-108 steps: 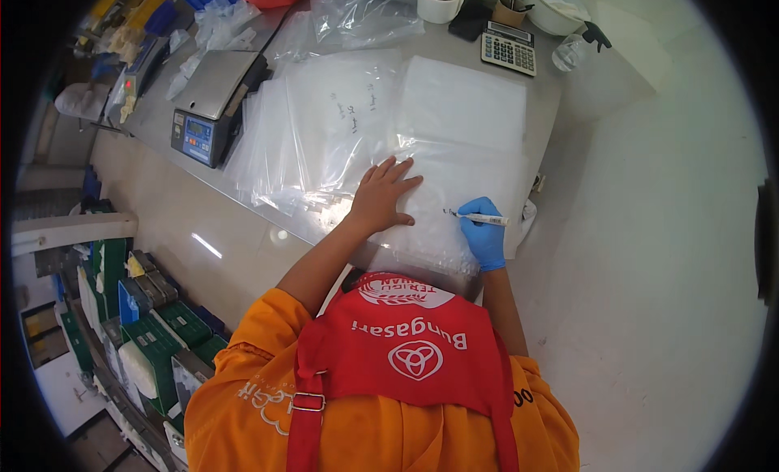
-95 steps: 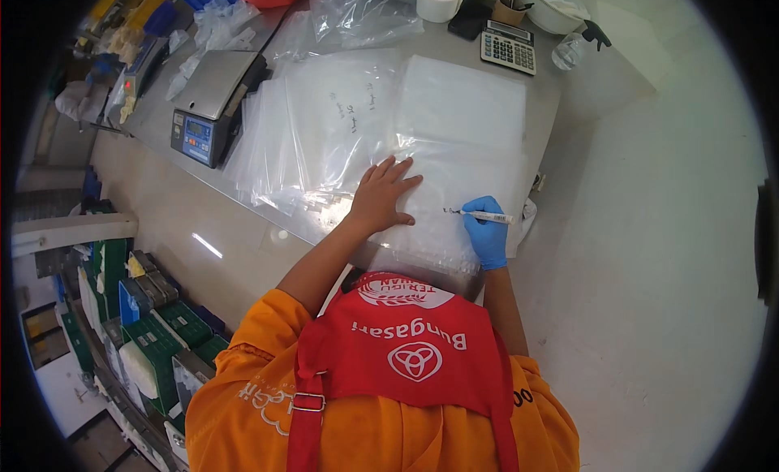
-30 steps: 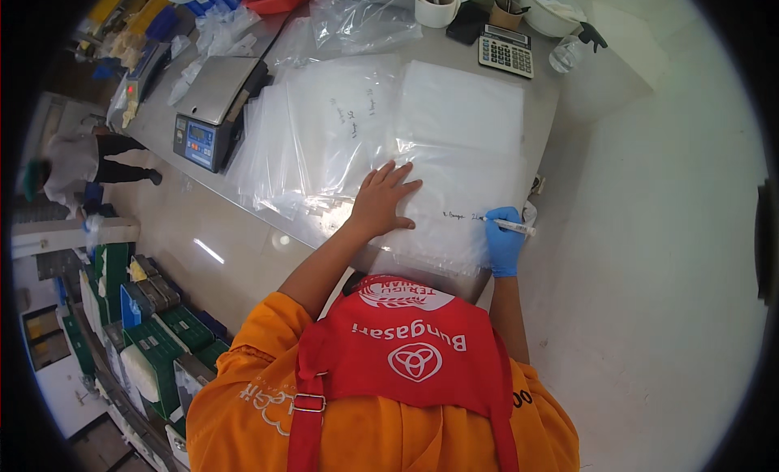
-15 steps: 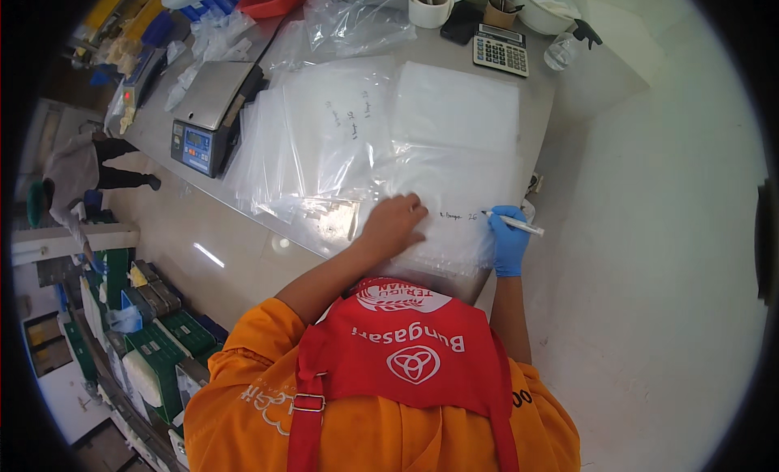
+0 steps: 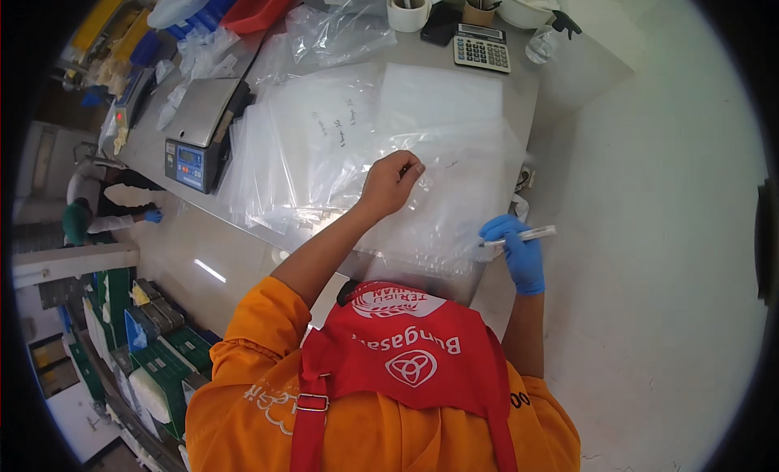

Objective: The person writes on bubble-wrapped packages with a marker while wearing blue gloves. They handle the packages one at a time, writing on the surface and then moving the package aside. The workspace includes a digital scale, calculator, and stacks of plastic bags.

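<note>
A stack of clear plastic bags [image 5: 446, 200] lies spread over the near end of the metal table. My bare left hand [image 5: 393, 184] is over the stack, its fingers curled closed at the film of the top bag. In my blue-gloved right hand [image 5: 518, 249] is a white marker [image 5: 535, 233], its tip pointing left. The fingertips of that hand are beside the stack's near right corner. A small dark pen mark [image 5: 452, 163] shows on the film right of my left hand. More bags with handwriting [image 5: 333, 127] fan out to the left.
A digital scale [image 5: 199, 135] stands at the left. Along the back are a calculator [image 5: 482, 50], a tape roll [image 5: 408, 12], a pen cup [image 5: 480, 13], a white bowl [image 5: 527, 5] and a spray bottle [image 5: 542, 45]. Another person [image 5: 101, 196] bends at far left.
My left hand has moved away from me and its fingers have curled. The pen mark has shifted farther off with the film. My right hand has drawn nearer, and the marker has left the writing.
</note>
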A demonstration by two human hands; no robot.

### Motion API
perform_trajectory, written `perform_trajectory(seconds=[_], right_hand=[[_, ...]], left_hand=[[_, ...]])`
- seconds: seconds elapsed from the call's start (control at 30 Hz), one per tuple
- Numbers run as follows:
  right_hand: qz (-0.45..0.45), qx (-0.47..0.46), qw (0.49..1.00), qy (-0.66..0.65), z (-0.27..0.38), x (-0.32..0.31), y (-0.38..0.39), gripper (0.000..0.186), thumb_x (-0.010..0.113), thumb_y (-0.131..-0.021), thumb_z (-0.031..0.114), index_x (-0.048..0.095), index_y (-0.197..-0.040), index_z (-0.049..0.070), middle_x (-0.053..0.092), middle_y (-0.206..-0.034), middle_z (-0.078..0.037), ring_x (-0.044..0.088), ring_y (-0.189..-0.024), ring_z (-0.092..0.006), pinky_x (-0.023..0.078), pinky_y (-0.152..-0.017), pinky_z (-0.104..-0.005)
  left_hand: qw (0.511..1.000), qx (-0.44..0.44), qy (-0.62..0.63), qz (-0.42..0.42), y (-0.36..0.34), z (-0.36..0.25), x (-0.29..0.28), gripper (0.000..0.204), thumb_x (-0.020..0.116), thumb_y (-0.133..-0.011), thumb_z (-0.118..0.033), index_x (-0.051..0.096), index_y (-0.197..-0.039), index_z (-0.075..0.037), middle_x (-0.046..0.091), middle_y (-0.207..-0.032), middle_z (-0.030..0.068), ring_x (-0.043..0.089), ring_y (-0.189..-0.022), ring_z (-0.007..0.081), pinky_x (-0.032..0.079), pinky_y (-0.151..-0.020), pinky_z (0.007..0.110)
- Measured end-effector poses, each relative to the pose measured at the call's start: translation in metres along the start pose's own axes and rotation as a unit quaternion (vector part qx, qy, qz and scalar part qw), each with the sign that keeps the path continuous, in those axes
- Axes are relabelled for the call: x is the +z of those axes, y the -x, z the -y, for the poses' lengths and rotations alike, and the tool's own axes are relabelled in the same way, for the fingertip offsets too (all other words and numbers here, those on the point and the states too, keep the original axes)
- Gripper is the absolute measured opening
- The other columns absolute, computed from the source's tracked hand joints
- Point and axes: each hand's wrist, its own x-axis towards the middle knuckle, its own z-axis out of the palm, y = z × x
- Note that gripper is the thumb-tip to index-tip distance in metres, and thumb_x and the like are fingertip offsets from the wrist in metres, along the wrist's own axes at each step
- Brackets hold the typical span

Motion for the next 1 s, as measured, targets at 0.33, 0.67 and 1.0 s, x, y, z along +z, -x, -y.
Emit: perform_trajectory(seconds=[0.33,0.67,1.0], right_hand=[[0.02,0.198,0.975,-0.101,-0.048,0.024,0.016,0.05,0.051,-0.097,0.025,0.061,-0.134,-0.007,0.075,-0.097,-0.012,0.068,-0.09,-0.0187,0.053,-0.088,-0.0312],[0.001,0.162,0.971,-0.175,-0.07,0.017,0.011,0.046,0.049,-0.101,0.03,0.068,-0.122,-0.006,0.052,-0.148,-0.02,0.051,-0.136,-0.0266,0.035,-0.118,-0.0398],[-0.021,0.207,0.962,-0.177,-0.051,0.027,0.0,0.046,0.047,-0.103,0.03,0.07,-0.122,-0.006,0.041,-0.16,-0.02,0.048,-0.142,-0.0281,0.032,-0.123,-0.0422]], left_hand=[[0.961,0.19,-0.163,0.118,0.006,0.004,0.018,0.035,0.077,-0.087,-0.031,0.069,-0.113,-0.009,0.067,-0.121,0.0137,0.063,-0.11,0.0344,0.051,-0.095,0.043],[0.965,0.062,-0.255,0.022,-0.088,0.014,0.014,0.017,0.068,-0.095,-0.022,0.072,-0.1,-0.006,0.072,-0.111,0.0123,0.07,-0.105,0.026,0.055,-0.088,0.042],[0.921,-0.027,-0.109,-0.373,-0.057,0.045,-0.148,0.027,0.067,-0.093,-0.008,0.058,-0.119,-0.005,0.071,-0.106,0.0181,0.073,-0.086,0.0341,0.056,-0.075,0.042]])
